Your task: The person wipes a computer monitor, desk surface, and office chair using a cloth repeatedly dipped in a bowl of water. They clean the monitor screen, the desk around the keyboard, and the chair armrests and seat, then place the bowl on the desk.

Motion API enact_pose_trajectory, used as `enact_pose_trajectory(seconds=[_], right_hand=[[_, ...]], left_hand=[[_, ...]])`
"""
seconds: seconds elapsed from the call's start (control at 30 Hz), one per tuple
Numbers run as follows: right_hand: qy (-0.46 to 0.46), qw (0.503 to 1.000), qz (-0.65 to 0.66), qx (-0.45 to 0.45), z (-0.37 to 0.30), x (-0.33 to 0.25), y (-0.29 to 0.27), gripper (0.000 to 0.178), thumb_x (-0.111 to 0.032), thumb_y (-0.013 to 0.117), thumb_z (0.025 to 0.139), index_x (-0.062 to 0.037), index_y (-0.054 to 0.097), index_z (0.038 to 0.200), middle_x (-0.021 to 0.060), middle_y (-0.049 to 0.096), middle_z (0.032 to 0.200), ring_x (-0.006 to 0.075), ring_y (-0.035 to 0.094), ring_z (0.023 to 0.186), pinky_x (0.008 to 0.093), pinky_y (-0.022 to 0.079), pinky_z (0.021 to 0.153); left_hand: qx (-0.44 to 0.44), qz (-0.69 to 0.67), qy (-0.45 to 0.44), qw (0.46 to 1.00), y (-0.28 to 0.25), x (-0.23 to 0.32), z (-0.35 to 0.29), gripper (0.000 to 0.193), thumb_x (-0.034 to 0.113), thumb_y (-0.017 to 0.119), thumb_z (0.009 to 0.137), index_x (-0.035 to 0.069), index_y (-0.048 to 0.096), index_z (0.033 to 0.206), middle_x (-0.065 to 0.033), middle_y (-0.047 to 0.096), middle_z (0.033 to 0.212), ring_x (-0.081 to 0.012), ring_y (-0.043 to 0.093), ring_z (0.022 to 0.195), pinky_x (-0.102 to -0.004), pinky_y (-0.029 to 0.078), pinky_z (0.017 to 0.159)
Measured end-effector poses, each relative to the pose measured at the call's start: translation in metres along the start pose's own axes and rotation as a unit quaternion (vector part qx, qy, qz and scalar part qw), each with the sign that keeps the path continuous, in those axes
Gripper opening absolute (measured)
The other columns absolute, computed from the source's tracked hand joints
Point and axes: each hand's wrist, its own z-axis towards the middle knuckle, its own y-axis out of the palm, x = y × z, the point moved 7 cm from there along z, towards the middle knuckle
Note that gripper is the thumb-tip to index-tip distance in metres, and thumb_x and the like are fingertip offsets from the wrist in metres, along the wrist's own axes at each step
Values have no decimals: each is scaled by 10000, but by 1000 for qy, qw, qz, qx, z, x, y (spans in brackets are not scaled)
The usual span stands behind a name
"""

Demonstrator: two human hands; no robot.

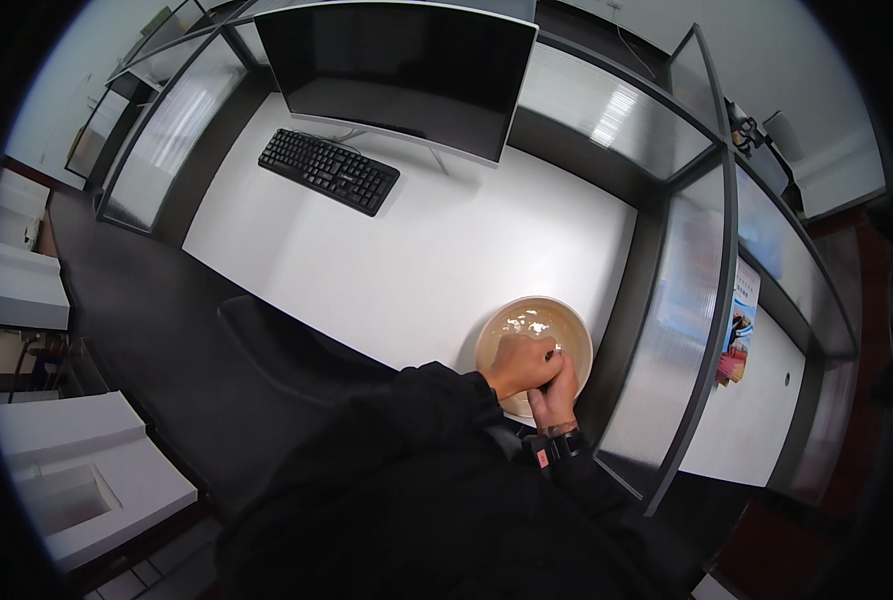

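Note:
A round cream-coloured basin [578,325] stands near the front right of the white desk, with glints of light on what looks like water inside. Over its near half, my left hand [522,363] is closed in a fist, knuckles up. Pressed against it, my right hand [557,391] is closed too, its thumb side toward the left hand. Whatever the two fists may grip between them is hidden by the fingers. On my right wrist there is a dark band with a small red patch [542,458].
A large black monitor [396,75] stands at the back of the desk [366,270], a black keyboard [328,170] before it. Ribbed translucent partitions [671,320] rise close to the basin's right. A dark chair [276,345] is at the front left.

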Motion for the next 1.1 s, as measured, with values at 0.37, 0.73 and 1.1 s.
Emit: enact_pose_trajectory(seconds=[0.37, 0.73, 1.1], right_hand=[[149, 989, 8, 21, -3, 15, 7, 202, -276, 468, 849, -101, 566, 873, 61, 608, 850, 204, 601, 789, 367, 524, 664], [305, 945, 47, -104, 0, 43, -14, 283, -319, 430, 859, -115, 557, 1008, 76, 610, 1043, 267, 577, 974, 464, 494, 818], [-142, 927, -346, -17, 10, -24, 14, 214, -249, 482, 924, -66, 567, 993, 50, 587, 948, 151, 564, 873, 331, 486, 735]], left_hand=[[-7, 31, 194, 980, 1, 12, -7, 191, 216, 573, 648, 95, 539, 504, -112, 484, 428, -298, 504, 383, -415, 397, 382], [-119, 28, 213, 969, 2, 15, -17, 208, 221, 566, 641, 75, 530, 497, -142, 494, 446, -328, 523, 412, -448, 422, 413], [-126, -97, -179, 971, 2, -36, -25, 359, 354, 416, 917, 21, 545, 955, -235, 616, 835, -410, 580, 792, -476, 443, 681]])
